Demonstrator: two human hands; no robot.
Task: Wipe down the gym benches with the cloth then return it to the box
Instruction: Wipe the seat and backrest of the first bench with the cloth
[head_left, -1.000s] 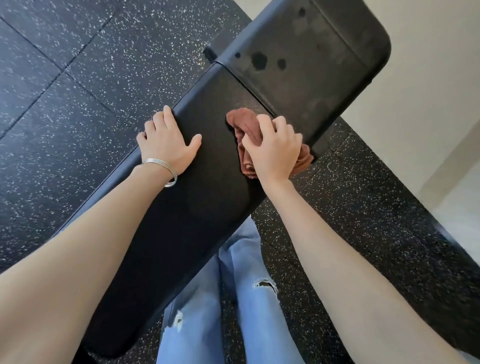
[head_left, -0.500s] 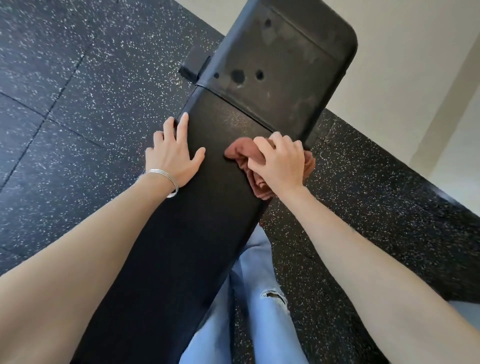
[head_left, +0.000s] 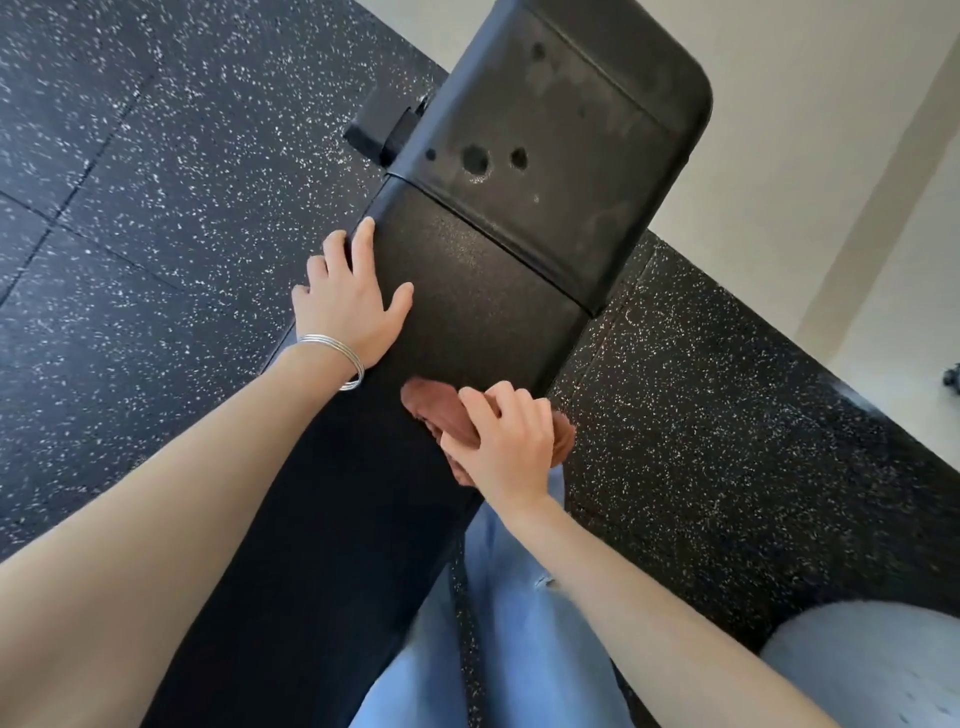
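A long black padded gym bench (head_left: 467, 291) runs from the lower left up to the top right, with a seam between its two pads. My left hand (head_left: 348, 296), a silver bangle on the wrist, lies flat on the near pad's left edge, fingers straight. My right hand (head_left: 506, 441) grips a bunched reddish-brown cloth (head_left: 434, 402) and presses it against the pad's right side, below the seam. Part of the cloth sticks out beyond the bench's right edge. The far pad carries dark spots and smears.
Black rubber floor (head_left: 156, 208) with white speckles surrounds the bench. A black bracket (head_left: 382, 127) juts out on the bench's left by the seam. My jeans-clad legs (head_left: 519, 623) stand at the bench's right. A pale wall (head_left: 810, 130) rises behind.
My right hand has dragged the cloth down the pad toward me, away from the seam. My left hand stays flat on the left edge. The view has shifted.
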